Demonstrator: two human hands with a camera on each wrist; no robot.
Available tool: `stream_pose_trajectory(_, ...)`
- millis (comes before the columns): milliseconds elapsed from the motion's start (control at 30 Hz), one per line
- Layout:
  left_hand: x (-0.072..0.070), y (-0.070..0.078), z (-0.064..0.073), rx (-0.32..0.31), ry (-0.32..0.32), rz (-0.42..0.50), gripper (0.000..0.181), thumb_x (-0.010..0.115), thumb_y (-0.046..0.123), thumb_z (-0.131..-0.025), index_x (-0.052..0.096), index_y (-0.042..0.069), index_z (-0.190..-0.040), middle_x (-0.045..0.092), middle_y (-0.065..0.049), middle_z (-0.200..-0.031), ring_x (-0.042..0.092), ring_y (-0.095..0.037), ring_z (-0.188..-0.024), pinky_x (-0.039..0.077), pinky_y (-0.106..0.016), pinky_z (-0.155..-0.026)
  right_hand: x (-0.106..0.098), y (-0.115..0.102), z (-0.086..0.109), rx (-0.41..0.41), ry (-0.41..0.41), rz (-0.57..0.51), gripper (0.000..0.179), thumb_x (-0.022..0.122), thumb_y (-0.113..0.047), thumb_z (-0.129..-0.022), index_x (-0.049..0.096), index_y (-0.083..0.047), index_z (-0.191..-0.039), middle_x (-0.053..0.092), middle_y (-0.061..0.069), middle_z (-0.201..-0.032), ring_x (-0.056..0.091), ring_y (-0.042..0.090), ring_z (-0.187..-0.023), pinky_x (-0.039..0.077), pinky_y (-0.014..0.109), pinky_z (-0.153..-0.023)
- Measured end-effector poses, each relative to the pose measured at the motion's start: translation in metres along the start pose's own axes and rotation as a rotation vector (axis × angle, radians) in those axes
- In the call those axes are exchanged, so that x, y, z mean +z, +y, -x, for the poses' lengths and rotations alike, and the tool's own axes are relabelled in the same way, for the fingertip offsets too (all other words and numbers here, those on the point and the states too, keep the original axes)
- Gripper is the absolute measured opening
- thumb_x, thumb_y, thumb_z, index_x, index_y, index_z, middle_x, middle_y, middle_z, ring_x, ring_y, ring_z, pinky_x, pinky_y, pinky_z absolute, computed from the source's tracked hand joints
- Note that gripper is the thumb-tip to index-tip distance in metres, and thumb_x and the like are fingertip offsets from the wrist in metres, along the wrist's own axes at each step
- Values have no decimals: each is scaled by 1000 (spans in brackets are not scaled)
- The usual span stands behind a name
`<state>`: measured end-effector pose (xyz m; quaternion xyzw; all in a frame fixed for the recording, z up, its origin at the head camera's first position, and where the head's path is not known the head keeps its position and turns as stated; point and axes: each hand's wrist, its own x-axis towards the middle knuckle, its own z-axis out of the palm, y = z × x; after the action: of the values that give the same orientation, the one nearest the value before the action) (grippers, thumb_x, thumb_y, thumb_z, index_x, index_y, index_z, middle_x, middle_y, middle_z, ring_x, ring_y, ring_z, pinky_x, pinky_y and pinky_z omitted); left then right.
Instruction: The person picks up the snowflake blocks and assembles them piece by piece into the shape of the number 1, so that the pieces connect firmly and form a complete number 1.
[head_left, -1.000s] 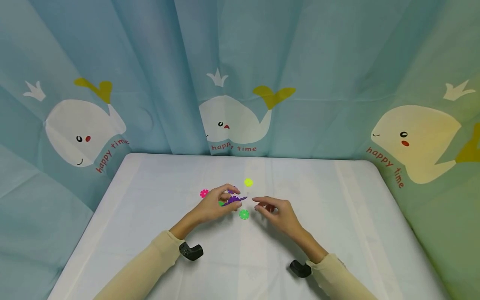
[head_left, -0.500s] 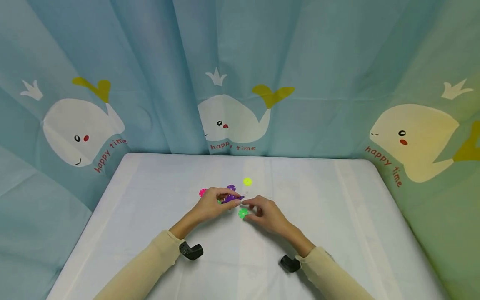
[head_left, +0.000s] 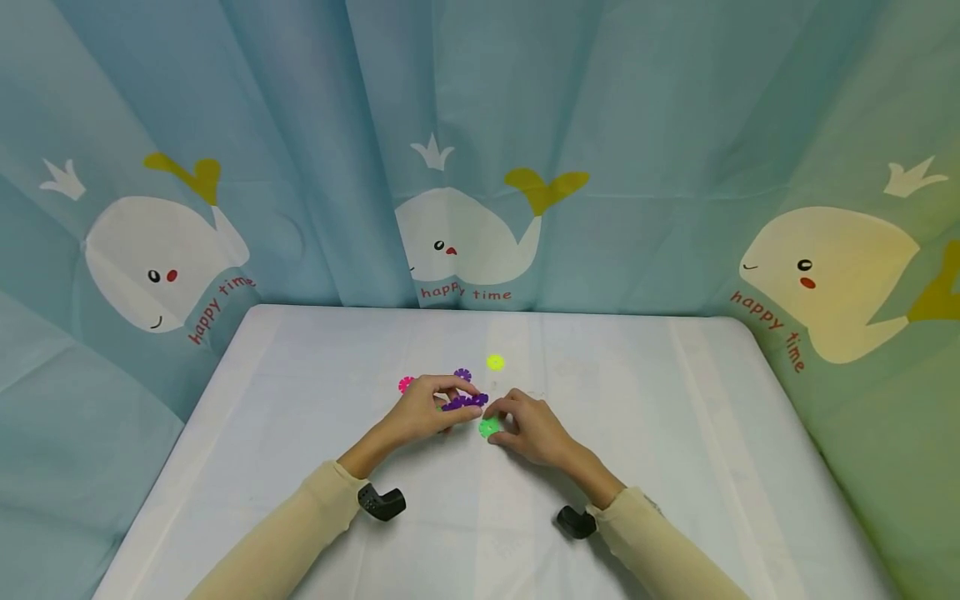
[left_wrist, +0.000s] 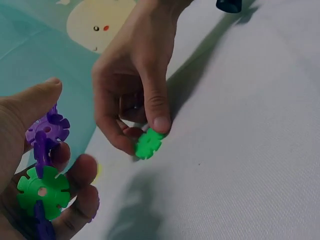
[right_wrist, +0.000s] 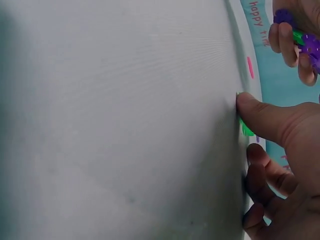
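Note:
My left hand [head_left: 420, 410] holds a joined string of purple and green notched snowflake discs [head_left: 465, 402] above the table. In the left wrist view, a green disc [left_wrist: 43, 192] of that string sits between purple ones, which stand across it. Part of the string is hidden by the fingers. Just to the right, my right hand [head_left: 536, 429] pinches a single green snowflake disc [head_left: 490, 427] by its edge, between thumb and forefinger. The left wrist view shows this loose disc [left_wrist: 149, 144] apart from the string.
Behind the hands lie a yellow disc [head_left: 495, 362], a purple disc [head_left: 462, 375] and a pink disc [head_left: 406, 384] on the white-covered table [head_left: 637, 375]. A blue whale-print curtain [head_left: 637, 125] hangs beyond the table. Black devices [head_left: 382, 502] are worn at both wrists.
My right hand has moved left and taken the green disc that lay on the table between its fingertips. The string in my left hand has turned slightly.

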<state>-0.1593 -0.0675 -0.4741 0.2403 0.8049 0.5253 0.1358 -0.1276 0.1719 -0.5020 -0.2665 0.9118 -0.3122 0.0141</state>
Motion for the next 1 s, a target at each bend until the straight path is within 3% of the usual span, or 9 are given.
stream_pose_trajectory(133,0,-2,0,13,29,-34,28,84,32,-88,77,20,-112,67,3,-94,59,-14,-83,52,-28,-66,1,0,1,-13,-1,-8,26,84,-17,-88,71,-13,-110,66,-3,-92,48,4,-67,43,27,-65)
stream_pose_trajectory(333,-1,-3,2,6,46,-30,29,86,32,-86,77,21,-111,68,2,-95,61,-16,-77,48,-27,-60,2,3,4,-37,-3,-76,25,82,-13,-89,70,-14,-112,66,-8,-83,54,2,-69,49,24,-64)
stream_pose_trajectory(500,-3,-1,3,14,35,-26,31,87,31,-85,77,19,-112,69,0,-96,62,-18,-75,47,-26,-59,1,9,9,-49,93,-126,27,85,-11,-86,75,-13,-111,66,-9,-80,56,3,-71,51,25,-66)
stream_pose_trajectory(700,-4,-1,4,23,42,-38,32,88,30,-83,77,20,-111,69,3,-93,62,-16,-75,49,-28,-59,-6,13,16,27,179,-213,29,86,-9,-84,77,-11,-111,69,-7,-81,60,4,-70,53,25,-65)
stream_pose_trajectory(1000,-3,-2,2,89,39,-97,32,90,28,-82,77,19,-109,70,4,-89,62,-14,-74,52,-28,-62,-25,8,22,139,168,-319,33,83,-7,-86,76,-10,-118,71,-3,-85,64,9,-70,53,25,-63)
